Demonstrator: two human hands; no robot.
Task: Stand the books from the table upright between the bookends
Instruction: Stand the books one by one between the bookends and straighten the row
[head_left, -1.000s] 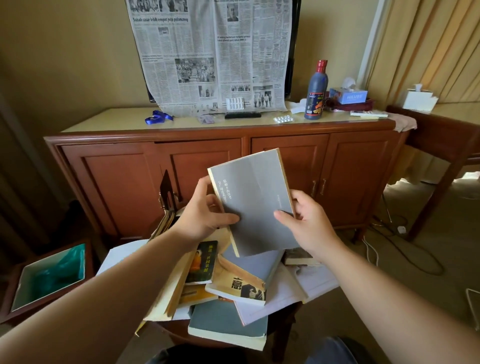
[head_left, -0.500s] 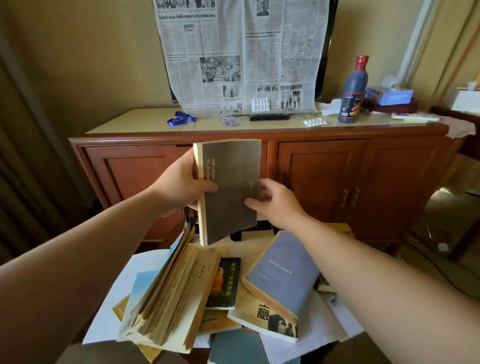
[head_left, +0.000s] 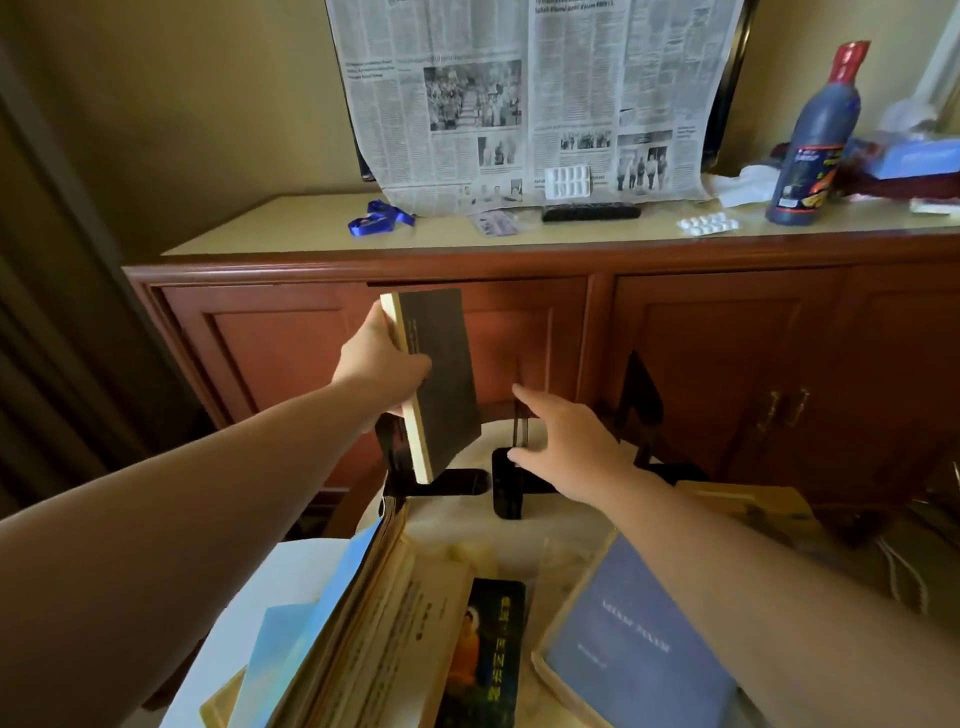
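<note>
A dark grey book (head_left: 441, 379) is gripped near its spine edge by the left hand (head_left: 382, 364), thumb on the cover and fingers behind, and is held almost upright with its lower corner just above the foot of the left bookend (head_left: 441, 483). The right hand (head_left: 563, 447) is spread with fingers straight, nothing held, and is placed at a second black bookend (head_left: 511, 467) in the middle; whether it is actually touched cannot be told. A third black upright (head_left: 641, 405) is seen further right. To do this step well, the book should be lowered until its bottom edge is seated flat on the tabletop (head_left: 545, 525), spine outward, its cover brought flush against the left bookend's upright. The middle bookend should probably be steadied or slid aside so that room is left, and the grip should not be released until the book is leaning on firm support. The remaining books (head_left: 634, 644) are left lying in a loose heap in front.
</note>
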